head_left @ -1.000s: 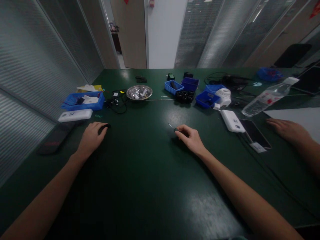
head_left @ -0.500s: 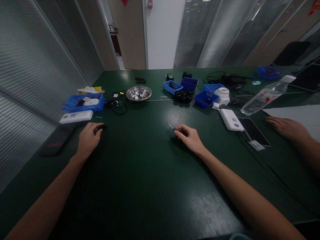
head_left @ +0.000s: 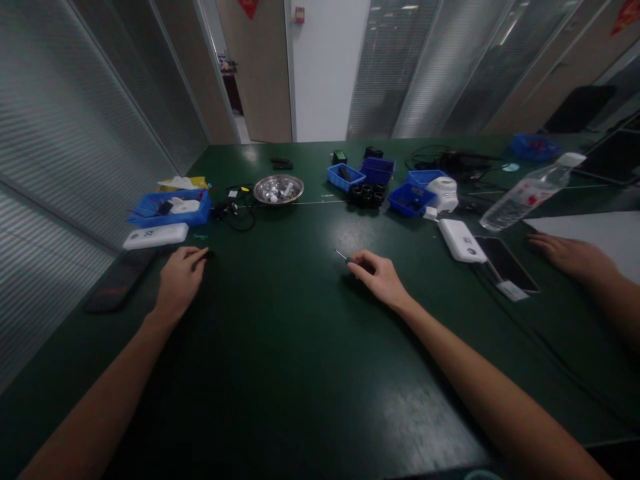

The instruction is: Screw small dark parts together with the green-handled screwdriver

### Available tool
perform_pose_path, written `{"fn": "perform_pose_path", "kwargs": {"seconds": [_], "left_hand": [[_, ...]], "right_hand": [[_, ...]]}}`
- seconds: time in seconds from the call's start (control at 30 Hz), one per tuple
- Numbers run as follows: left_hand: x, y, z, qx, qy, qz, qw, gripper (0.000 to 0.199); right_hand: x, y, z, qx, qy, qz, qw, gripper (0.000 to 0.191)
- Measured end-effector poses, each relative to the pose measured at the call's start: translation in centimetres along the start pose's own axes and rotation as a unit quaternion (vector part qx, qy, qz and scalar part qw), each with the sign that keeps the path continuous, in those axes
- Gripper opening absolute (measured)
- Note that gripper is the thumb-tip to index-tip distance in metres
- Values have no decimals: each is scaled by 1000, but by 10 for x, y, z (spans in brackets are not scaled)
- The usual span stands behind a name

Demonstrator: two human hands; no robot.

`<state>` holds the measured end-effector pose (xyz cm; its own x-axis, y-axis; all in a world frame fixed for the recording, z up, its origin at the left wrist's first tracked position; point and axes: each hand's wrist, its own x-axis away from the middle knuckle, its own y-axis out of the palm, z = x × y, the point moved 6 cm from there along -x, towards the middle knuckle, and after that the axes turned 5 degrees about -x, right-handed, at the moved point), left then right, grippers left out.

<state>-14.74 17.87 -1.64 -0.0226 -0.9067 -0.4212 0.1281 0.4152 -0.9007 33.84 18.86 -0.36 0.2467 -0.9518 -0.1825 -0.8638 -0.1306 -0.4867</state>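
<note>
My right hand rests on the dark green table with its fingers closed round a small screwdriver, its thin metal shaft pointing away to the left. Most of the handle is hidden in the fingers. On the left, my left hand is closed in a pinch on a small black part, whose kind I cannot make out. Only the part's end shows past the fingertips. Beyond that hand lies a white power bank, and to its left a dark phone-like slab.
Farther back are a blue bin, a steel bowl of small parts, black round parts and several small blue trays. At right are another power bank, a phone, a tilted water bottle and another person's hand.
My left thumb and fingers have drawn closer together, and less of the black part shows. My right hand and the screwdriver have barely moved. The view has shifted slightly.
</note>
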Motion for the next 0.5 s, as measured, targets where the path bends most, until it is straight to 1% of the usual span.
{"fn": "perform_pose_path", "kwargs": {"seconds": [0.2,0.33,0.5], "left_hand": [[-3,2,2,-7,-8,-11,1000,46],[-1,-2,4,5,-16,-6,1000,44],[0,-10,8,29,-9,15,999,39]], "right_hand": [[0,0,0,2,-8,1,1000,24],[0,0,0,4,-7,1,1000,24],[0,-1,-2,7,-9,1,1000,24]]}}
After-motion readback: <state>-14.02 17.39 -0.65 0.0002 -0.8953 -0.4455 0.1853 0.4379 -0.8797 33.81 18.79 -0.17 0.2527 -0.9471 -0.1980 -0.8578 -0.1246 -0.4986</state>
